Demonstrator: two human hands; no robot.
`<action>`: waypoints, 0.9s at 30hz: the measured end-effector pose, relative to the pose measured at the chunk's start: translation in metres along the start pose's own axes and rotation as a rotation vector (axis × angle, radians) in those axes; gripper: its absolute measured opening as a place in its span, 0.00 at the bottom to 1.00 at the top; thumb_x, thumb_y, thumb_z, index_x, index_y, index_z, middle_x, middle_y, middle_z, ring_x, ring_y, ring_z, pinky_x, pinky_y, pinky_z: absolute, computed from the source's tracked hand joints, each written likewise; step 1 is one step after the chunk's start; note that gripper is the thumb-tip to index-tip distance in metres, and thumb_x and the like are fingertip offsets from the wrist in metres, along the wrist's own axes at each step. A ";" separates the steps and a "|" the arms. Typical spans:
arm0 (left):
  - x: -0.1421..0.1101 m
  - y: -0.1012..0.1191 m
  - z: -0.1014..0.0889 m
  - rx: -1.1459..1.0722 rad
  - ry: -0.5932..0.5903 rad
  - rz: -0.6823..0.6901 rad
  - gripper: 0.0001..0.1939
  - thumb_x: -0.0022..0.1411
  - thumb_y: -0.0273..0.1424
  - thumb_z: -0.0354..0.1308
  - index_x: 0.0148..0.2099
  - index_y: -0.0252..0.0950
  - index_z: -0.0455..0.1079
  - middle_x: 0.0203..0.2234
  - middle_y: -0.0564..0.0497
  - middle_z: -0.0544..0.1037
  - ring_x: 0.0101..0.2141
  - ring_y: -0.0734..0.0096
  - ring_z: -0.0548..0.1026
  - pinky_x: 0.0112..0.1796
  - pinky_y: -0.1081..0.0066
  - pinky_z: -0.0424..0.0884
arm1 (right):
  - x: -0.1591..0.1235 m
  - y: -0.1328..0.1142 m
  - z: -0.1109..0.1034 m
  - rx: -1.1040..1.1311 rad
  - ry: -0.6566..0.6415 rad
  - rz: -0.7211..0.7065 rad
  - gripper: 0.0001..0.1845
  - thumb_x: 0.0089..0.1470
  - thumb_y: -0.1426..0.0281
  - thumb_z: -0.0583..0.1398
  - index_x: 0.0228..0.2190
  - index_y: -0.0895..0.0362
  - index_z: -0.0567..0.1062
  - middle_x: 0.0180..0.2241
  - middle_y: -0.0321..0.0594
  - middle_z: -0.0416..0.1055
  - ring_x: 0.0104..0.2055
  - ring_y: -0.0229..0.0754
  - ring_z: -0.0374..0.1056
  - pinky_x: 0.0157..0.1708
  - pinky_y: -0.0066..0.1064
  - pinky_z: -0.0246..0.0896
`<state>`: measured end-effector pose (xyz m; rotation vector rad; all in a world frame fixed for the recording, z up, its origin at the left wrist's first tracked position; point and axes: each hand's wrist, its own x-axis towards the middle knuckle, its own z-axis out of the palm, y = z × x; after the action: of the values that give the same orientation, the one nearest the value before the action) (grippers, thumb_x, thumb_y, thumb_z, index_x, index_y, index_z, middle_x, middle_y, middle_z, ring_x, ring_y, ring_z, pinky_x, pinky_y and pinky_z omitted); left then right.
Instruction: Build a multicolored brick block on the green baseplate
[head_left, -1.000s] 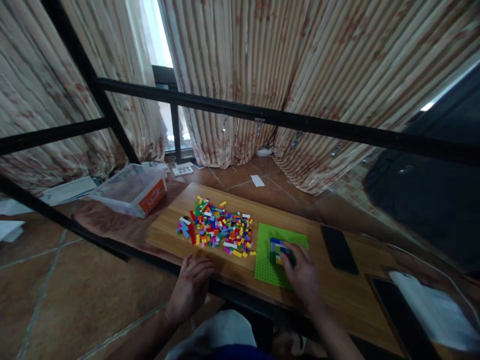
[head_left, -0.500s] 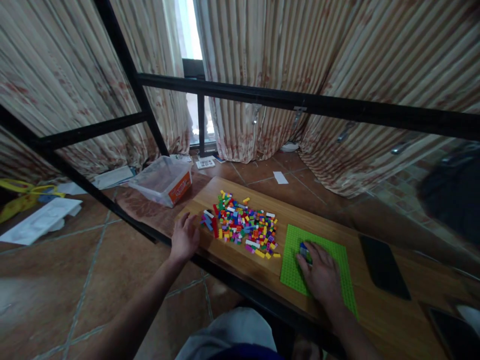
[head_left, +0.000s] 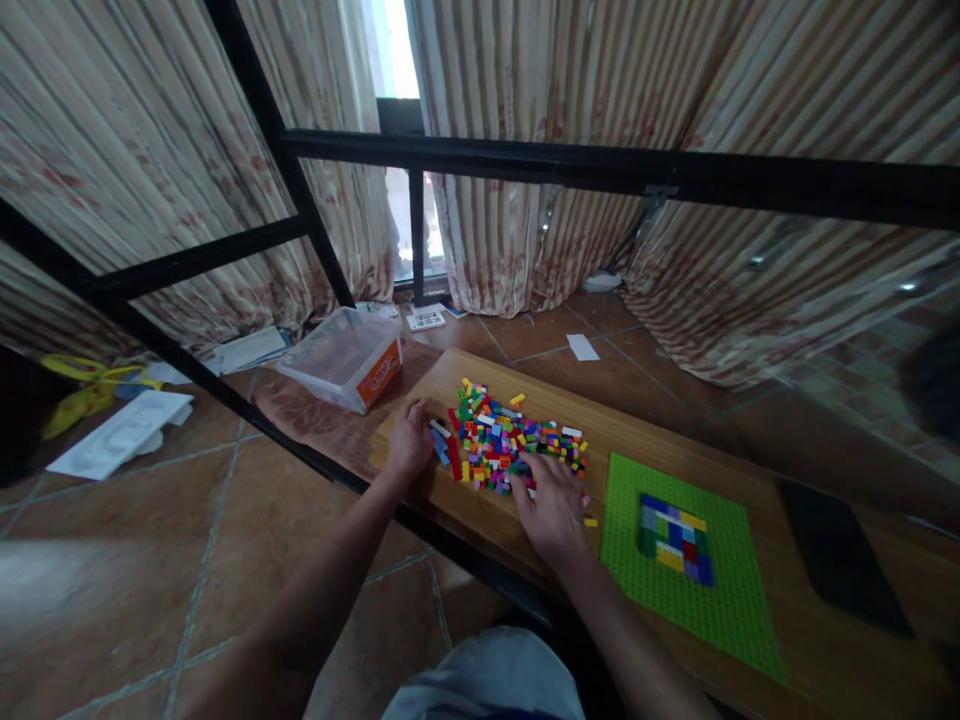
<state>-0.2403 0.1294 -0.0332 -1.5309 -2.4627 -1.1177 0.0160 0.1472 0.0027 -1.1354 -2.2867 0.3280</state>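
Observation:
A heap of small coloured bricks [head_left: 517, 440] lies on a wooden table [head_left: 630, 430]. My left hand [head_left: 409, 440] rests at the heap's left edge, fingers bent over the bricks there. My right hand [head_left: 551, 505] lies on the heap's near right side, its fingertips among the bricks; whether it holds one is hidden. To the right lies a green baseplate [head_left: 720, 590] with a small square of blue, green, yellow, white and red bricks [head_left: 673, 525] on it.
A clear plastic box with an orange label [head_left: 341, 358] stands left of the table. A black metal frame [head_left: 525, 160] crosses the view in front of curtains. A dark phone [head_left: 840, 560] lies at the right. Papers [head_left: 120, 435] lie on the tiled floor.
My right hand has left the brick square on the baseplate and moved left onto the heap. My left hand has reached forward to the heap's left edge. The view has shifted left.

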 end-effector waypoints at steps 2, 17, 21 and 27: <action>-0.001 0.001 -0.001 -0.016 -0.003 0.002 0.18 0.63 0.24 0.45 0.53 0.32 0.68 0.52 0.40 0.71 0.54 0.59 0.69 0.56 0.57 0.66 | 0.003 -0.005 0.011 -0.026 -0.005 0.024 0.17 0.60 0.63 0.53 0.46 0.57 0.74 0.42 0.47 0.73 0.47 0.50 0.64 0.48 0.40 0.56; 0.004 0.006 -0.004 0.003 -0.046 0.009 0.16 0.65 0.31 0.47 0.50 0.31 0.70 0.48 0.40 0.74 0.52 0.57 0.70 0.55 0.57 0.66 | -0.009 -0.003 -0.022 1.339 0.150 0.692 0.17 0.49 0.62 0.66 0.42 0.51 0.77 0.36 0.35 0.76 0.37 0.40 0.73 0.32 0.32 0.72; 0.005 0.006 -0.005 -0.004 -0.045 0.010 0.17 0.64 0.32 0.47 0.49 0.32 0.71 0.48 0.41 0.74 0.52 0.57 0.70 0.54 0.57 0.66 | -0.019 -0.003 -0.032 1.669 0.072 0.803 0.16 0.49 0.64 0.67 0.41 0.49 0.76 0.38 0.34 0.77 0.42 0.41 0.76 0.29 0.25 0.73; 0.006 0.007 -0.006 -0.006 -0.042 0.033 0.16 0.63 0.32 0.47 0.47 0.32 0.71 0.47 0.40 0.74 0.50 0.57 0.71 0.54 0.58 0.66 | -0.031 -0.003 -0.029 1.772 0.039 0.889 0.14 0.54 0.67 0.64 0.44 0.50 0.75 0.40 0.37 0.78 0.36 0.36 0.76 0.31 0.22 0.72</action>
<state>-0.2398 0.1321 -0.0224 -1.6067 -2.4535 -1.1001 0.0455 0.1200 0.0164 -0.8564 -0.5275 1.9954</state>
